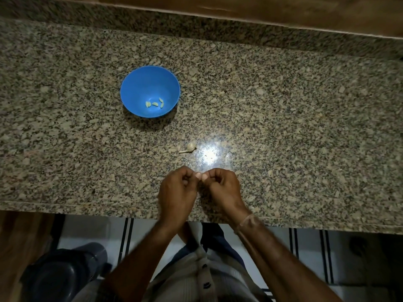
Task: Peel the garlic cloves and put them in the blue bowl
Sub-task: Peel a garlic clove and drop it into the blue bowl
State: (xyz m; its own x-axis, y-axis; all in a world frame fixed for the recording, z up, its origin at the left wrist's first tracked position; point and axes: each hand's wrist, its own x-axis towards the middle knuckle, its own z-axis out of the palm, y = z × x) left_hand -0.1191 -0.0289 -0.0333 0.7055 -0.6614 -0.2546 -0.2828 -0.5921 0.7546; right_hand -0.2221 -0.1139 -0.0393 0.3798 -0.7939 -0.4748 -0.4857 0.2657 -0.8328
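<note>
Near the middle of the worktop's [283, 127] near edge, the left hand [177, 190] and right hand [222, 189] meet, fingers [184, 172] curled in and thumb tips touching; whether they pinch a clove, I cannot tell. Just beyond them lies an unpeeled garlic piece [189, 147]. Farther back and left, the blue bowl [139, 83] holds three peeled cloves [155, 103].
</note>
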